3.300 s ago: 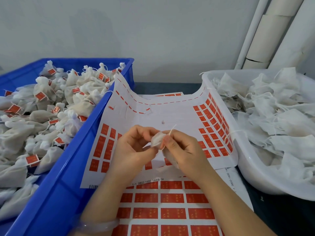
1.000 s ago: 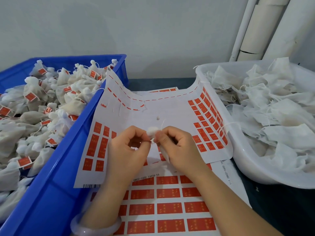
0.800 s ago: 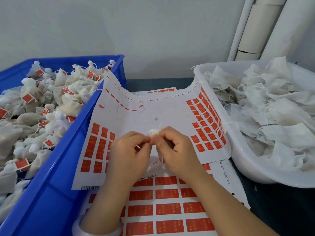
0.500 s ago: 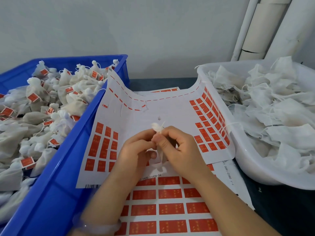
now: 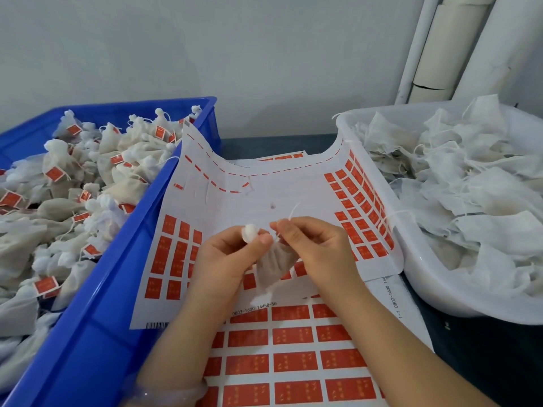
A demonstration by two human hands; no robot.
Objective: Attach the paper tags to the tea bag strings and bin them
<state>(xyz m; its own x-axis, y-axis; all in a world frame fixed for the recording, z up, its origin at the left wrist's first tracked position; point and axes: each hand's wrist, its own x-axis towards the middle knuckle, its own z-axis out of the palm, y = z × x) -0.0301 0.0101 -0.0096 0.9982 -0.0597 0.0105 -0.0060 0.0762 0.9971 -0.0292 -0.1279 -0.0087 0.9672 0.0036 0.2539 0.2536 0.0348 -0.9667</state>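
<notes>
At centre frame I have the tea bag (image 5: 274, 265) lifted clear of the tag sheet (image 5: 264, 195), shared between both hands. My left hand (image 5: 232, 254) pinches the gathered neck between thumb and forefinger. The white puff of the neck pokes out at 12 o'clock of that pinch, and the pouch hangs off towards 5 o'clock. My right hand (image 5: 317, 245), just at 3 o'clock of the left, has thumb and forefinger closed narrow on the string (image 5: 292, 211), whose loose end stands up towards 1 o'clock. I can see no tag on the string yet.

I judge the bag to be nearly weightless, a soft limp mesh that crumples rather than resists. The tied neck is the one firm place to hold it, and squeezing the pouch could spill or tear it. The string looks thin and likely to slip, so I would pinch it close to its end and keep it taut for the tag.

The orange tags (image 5: 163, 251) lie in rows at 8 o'clock of my hands. They look like thin paper that creases easily, so I would lift one by an edge. The blue crate (image 5: 97, 333) of tagged bags (image 5: 58, 201) sits at 9 o'clock. The white tub (image 5: 426, 283) of untagged bags (image 5: 470, 186) is at 3 o'clock.
</notes>
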